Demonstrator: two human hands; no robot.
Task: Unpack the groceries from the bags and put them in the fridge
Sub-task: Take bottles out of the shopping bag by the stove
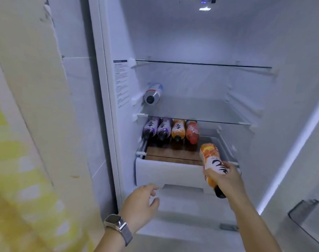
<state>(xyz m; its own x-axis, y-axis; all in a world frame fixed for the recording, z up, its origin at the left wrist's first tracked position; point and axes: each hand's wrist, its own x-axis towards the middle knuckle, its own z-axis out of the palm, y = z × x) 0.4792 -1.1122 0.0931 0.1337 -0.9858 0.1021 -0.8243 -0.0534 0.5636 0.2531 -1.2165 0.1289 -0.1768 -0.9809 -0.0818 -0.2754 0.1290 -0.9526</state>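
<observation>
My right hand (pixel 227 179) has its grip round an orange plastic drink bottle w/ white label (pixel 212 161), cap end pointing back at me, base aimed into the open white fridge (pixel 291 51), just above the white drawer front (pixel 169 173). Left hand (pixel 139 202), metal-band watch (pixel 118 227) on wrist, hangs relaxed, fingers loose, holding nothing. Four bottles lie side by side under the lower glass shelf (pixel 218 121): two purple (pixel 156 128), one orange (pixel 178 130), one red (pixel 192 131). A silver can-like bottle (pixel 153 94) lies on that shelf, at the left.

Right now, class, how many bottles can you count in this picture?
6: four in a row on the lower shelf, one lying on the middle shelf, one in the right hand. None seem hidden.
</observation>
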